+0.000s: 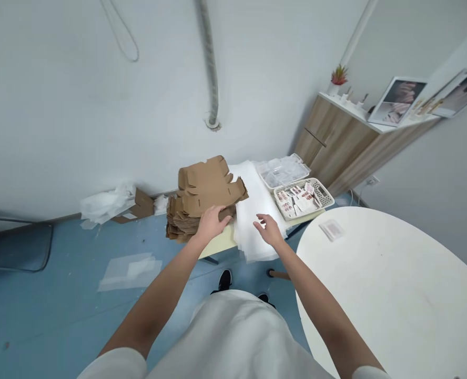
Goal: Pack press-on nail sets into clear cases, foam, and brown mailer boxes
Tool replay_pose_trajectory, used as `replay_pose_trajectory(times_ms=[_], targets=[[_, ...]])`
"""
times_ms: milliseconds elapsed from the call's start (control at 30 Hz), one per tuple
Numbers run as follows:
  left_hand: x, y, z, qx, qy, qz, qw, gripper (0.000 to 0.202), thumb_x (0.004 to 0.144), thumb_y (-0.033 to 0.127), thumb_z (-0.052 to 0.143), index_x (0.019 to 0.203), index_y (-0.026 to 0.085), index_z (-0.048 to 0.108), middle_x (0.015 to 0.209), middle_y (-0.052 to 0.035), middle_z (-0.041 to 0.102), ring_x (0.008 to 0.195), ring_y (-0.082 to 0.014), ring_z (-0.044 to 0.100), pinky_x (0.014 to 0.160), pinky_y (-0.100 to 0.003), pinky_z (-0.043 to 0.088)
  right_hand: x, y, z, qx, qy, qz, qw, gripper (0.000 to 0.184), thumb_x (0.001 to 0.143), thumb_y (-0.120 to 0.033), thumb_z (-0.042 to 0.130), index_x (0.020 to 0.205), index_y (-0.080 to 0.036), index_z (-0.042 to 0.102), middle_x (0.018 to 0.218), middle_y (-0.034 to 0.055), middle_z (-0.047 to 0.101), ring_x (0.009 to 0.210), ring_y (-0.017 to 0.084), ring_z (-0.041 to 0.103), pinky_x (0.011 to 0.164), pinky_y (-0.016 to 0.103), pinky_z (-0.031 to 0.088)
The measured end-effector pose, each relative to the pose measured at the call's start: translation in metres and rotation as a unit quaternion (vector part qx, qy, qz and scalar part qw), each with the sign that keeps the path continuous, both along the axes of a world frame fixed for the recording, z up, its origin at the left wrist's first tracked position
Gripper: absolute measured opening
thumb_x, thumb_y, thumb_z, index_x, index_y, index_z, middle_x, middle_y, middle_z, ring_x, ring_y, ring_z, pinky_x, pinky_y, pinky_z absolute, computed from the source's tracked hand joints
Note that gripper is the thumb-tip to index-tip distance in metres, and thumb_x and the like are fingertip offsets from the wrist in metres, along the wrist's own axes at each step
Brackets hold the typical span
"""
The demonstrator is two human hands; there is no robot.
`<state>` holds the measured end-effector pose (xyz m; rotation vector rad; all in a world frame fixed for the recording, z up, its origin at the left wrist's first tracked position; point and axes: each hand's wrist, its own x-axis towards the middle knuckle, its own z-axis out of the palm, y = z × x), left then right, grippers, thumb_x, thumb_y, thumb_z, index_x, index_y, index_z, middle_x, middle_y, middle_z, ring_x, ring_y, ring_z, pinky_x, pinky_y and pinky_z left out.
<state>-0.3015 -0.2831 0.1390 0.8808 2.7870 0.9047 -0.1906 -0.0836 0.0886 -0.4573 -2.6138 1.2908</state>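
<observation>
My left hand [212, 223] is at the near edge of a pile of flattened cardboard boxes [207, 181]. Its thumb and fingers are apart, and the fingertips seem to touch the cardboard; whether they press on it is hard to see. My right hand [270, 230] hovers over a stack of thin white sheets [253, 205], fingers apart and slightly curled, with nothing in them. The brown boxes have cut flaps and slots, and the top one reaches over the white sheets' left side. Both piles lie on a small pale yellow table [221, 243].
Behind the sheets, one white basket [271, 186] holds clear plastic bags and another [330, 199] holds printed packets. A round white table [375, 284] stands at right with a small packet [331, 230]. A wooden cabinet [336, 137] is behind. Plastic wrapping [109, 204] lies left by the wall.
</observation>
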Motion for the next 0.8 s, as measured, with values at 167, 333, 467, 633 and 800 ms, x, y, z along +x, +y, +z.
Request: replay_pose_trajectory(times_ms=[167,333,467,633,800], targets=[[-0.052,-0.041,-0.004,-0.131,0.036,0.005,0.991,0.044,0.073,0.047,0.051,0.105,0.018,0.056,0.107,-0.0111,0.058,0.102,-0.0278,0.051,0.083,-0.037,0.040,-0.090,-0.019,0.036,0.121,0.036,-0.021,0.992,0.040,0.081,-0.036,0.042,0.115,-0.015,0.050,0.104,0.0109,0.056,0.090,0.019,0.054,0.082,0.032,0.040],[-0.074,-0.066,-0.019,-0.146,-0.022,-0.018,0.989,0.053,0.072,0.051,0.050,0.112,0.016,0.052,0.111,-0.0118,0.057,0.099,-0.0269,0.054,0.078,-0.034,0.041,-0.137,-0.035,0.044,0.231,-0.036,-0.066,0.970,0.042,0.075,-0.028,0.050,0.114,-0.012,0.050,0.106,0.0151,0.053,0.101,0.025,0.048,0.086,0.034,0.035],[-0.081,-0.081,-0.027,-0.120,-0.046,-0.037,0.991,0.054,0.073,0.052,0.048,0.114,0.016,0.052,0.111,-0.0118,0.057,0.098,-0.0267,0.054,0.076,-0.032,0.040,-0.146,-0.038,0.038,0.246,-0.119,-0.108,0.956,0.046,0.072,-0.024,0.052,0.117,-0.012,0.047,0.103,0.0150,0.054,0.095,0.024,0.052,0.080,0.032,0.037],[-0.087,-0.090,-0.032,-0.100,-0.034,-0.072,0.992,0.043,0.081,0.047,0.038,0.106,0.016,0.056,0.102,-0.0106,0.061,0.091,-0.0233,0.057,0.070,-0.030,0.040,-0.152,-0.034,0.041,0.219,-0.195,-0.132,0.947,0.028,0.073,-0.029,0.049,0.097,-0.016,0.057,0.091,0.0107,0.061,0.084,0.023,0.057,0.067,0.029,0.039],[-0.089,-0.088,-0.031,-0.149,0.062,-0.122,0.979,0.036,0.088,0.029,0.027,0.080,0.016,0.060,0.078,-0.0089,0.065,0.075,-0.0208,0.060,0.073,-0.033,0.037,-0.154,-0.033,0.055,0.185,-0.155,-0.137,0.961,0.024,0.078,-0.033,0.042,0.086,-0.019,0.059,0.082,0.0060,0.063,0.076,0.018,0.057,0.065,0.027,0.038]])
